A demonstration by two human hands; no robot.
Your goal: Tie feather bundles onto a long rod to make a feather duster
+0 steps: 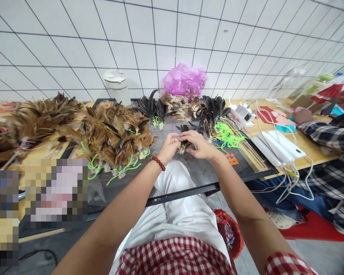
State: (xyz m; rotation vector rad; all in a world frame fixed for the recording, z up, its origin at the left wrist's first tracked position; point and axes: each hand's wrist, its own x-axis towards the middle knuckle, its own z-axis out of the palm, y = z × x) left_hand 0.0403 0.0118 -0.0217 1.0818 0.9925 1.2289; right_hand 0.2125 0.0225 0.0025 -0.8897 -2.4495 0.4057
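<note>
My left hand [169, 147] and my right hand [198, 144] meet over the dark cutting mat [195, 173], fingers pinched together on a small bundle of dark feathers [184, 145]. A red bead bracelet [158, 163] circles my left wrist. To the left lies a heap of brown feather bundles [114, 135] tied with neon green cords. Black feather bundles [212, 110] lie beyond my hands, beside a loose pile of green cords [227, 135].
More brown feathers [31, 122] cover the table's left end. A pink plastic bag [185, 79] and a white container [116, 86] stand at the tiled wall. White devices with cables [278, 147] lie on the right, where another person in a plaid sleeve [322, 131] works. A red basket [231, 233] sits below.
</note>
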